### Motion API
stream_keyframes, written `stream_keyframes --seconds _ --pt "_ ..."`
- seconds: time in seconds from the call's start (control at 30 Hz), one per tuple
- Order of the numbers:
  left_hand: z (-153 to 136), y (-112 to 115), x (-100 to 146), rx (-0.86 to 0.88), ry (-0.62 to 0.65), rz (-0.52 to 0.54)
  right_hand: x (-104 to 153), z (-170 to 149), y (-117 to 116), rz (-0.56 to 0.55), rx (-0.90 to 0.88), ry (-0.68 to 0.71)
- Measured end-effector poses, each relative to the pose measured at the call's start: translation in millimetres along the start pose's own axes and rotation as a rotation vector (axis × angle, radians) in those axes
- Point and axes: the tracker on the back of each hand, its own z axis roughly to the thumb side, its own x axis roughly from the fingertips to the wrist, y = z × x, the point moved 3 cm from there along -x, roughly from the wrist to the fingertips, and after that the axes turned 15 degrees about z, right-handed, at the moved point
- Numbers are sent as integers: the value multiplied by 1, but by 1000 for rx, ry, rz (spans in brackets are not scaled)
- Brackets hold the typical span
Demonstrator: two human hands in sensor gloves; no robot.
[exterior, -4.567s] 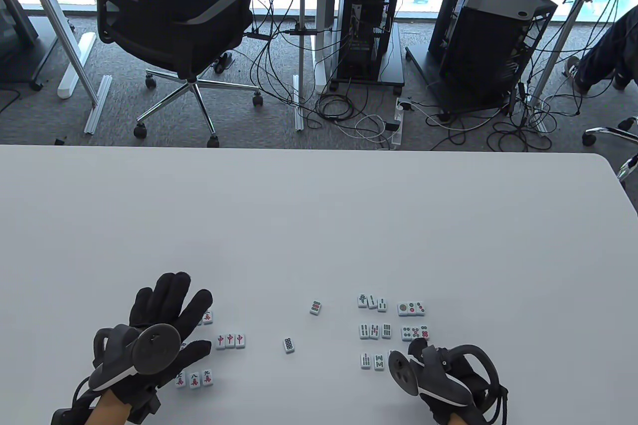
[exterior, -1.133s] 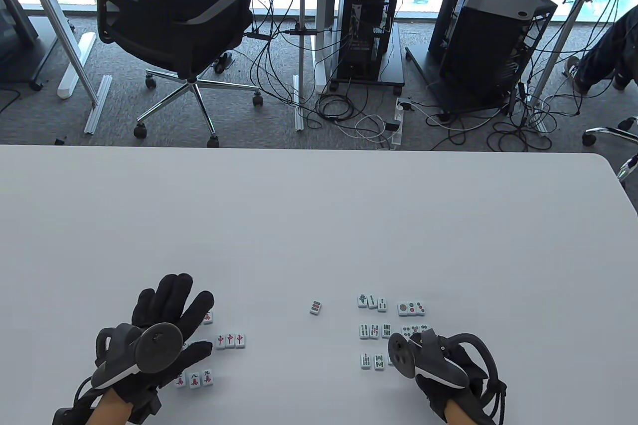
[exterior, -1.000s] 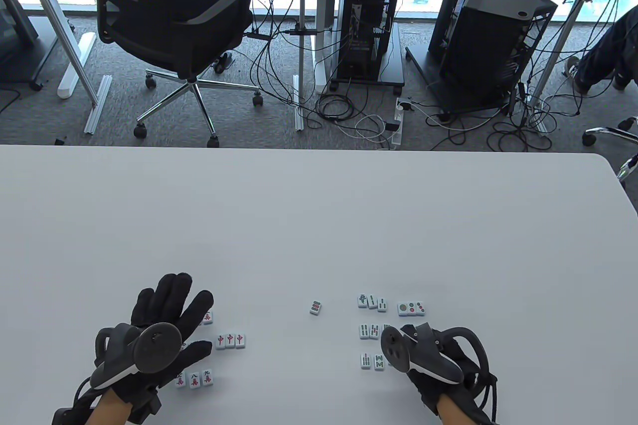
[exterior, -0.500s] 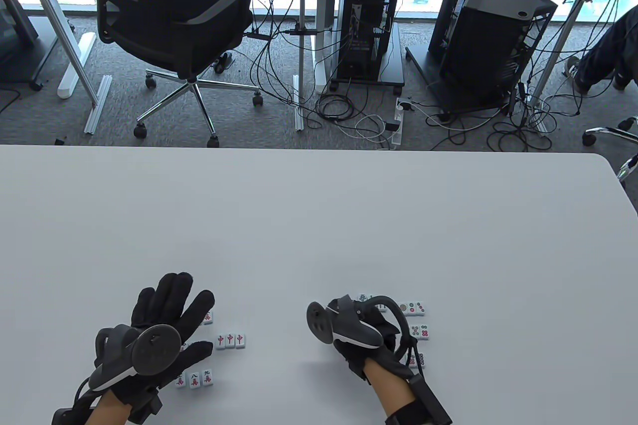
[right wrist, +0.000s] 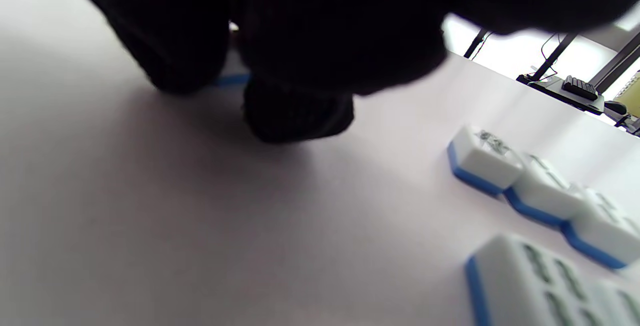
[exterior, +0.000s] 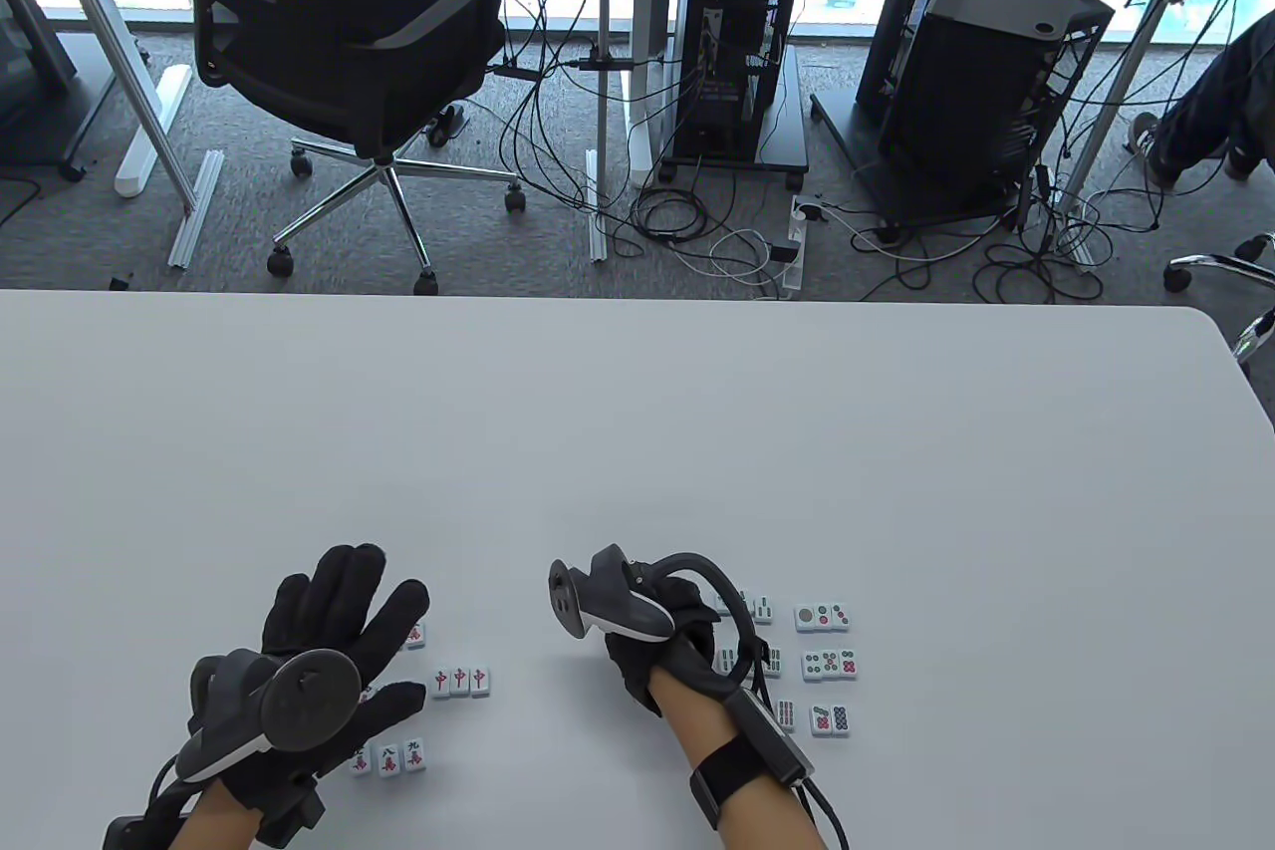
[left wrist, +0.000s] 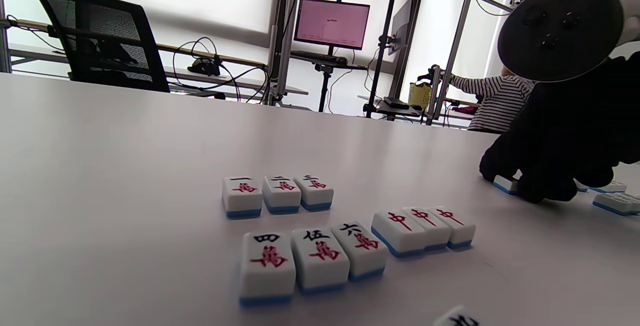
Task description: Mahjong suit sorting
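Note:
My left hand [exterior: 339, 631] lies flat with spread fingers over the character tiles at the near left. Beside it are three red-dragon tiles [exterior: 460, 682] and a row of character tiles [exterior: 398, 756]. The left wrist view shows the character rows [left wrist: 312, 261] and the dragons [left wrist: 424, 226]. My right hand [exterior: 637, 626] is at the table's middle, fingers curled down around a lone tile that it hides in the table view. That tile's blue base [left wrist: 505, 184] shows under the fingertips, and its blue edge [right wrist: 231, 80] shows between the fingers. Bamboo tiles [exterior: 762, 608] and dot tiles [exterior: 823, 617] lie to the right.
The white table [exterior: 637, 441] stretches far beyond the tiles. Past its far edge are an office chair [exterior: 339, 53], computer towers and floor cables. More dot rows [exterior: 830, 663] sit near my right forearm. A person in a striped top [left wrist: 492, 104] sits in the background.
My right hand left the dot rows at the right and swept left to the lone tile in the middle, closing its fingers on it. The left hand has not moved.

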Motion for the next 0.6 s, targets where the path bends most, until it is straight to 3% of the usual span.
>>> stream_keyframes --seconds 0.27,0.47,0.6 --pt "0 0 0 0 2 -1 13 -13 3 -94 -10 76" --pt "0 0 0 1 3 2 58 -61 5 -262 -56 90" --pt "-2 -1 0 3 -8 2 95 -102 -13 -380 -33 61"
